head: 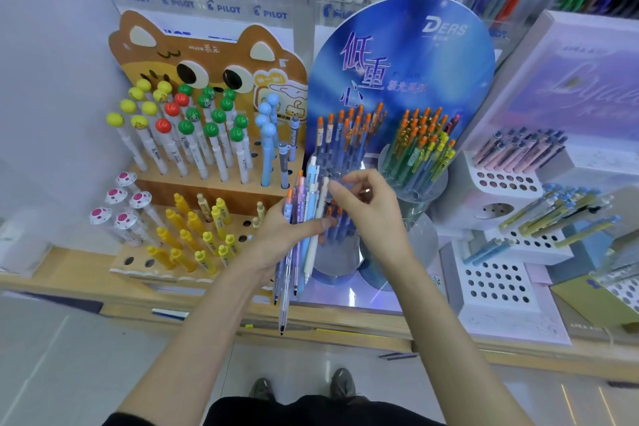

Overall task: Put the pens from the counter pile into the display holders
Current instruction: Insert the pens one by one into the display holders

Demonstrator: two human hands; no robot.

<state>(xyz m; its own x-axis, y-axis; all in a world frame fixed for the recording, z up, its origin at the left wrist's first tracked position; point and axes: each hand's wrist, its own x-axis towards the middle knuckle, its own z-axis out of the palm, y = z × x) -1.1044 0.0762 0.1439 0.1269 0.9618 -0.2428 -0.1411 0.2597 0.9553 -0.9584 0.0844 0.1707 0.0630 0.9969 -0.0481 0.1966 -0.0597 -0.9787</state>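
Seen from the head camera, the person stands at a pale wooden worktop that runs along a wall of clear PILOT racks stocked with pens.

The left hand has its grip closed round a bundle of pens, pastel blue, purple and white. They are held upright in front of the displays, their tips hanging below the worktop edge. The right hand reaches across, thumb and forefinger pinching the top of a cream pen at the bundle's right side.

Just behind the hands rises a blue DERS display board. At its foot are clear round holders: one filled with blue pens capped in orange, the other filled with green and yellow ones.

To the left stands a cat-faced cardboard stand, its stepped rows full of ball-topped pens in yellow, red, green and blue. Yellow novelty pens fill the lowest step.

To the right sit white tiered holders with rows of round holes, some holding pastel pens.

Below the worktop the floor is pale and glossy, and the person's shoes show at the bottom.
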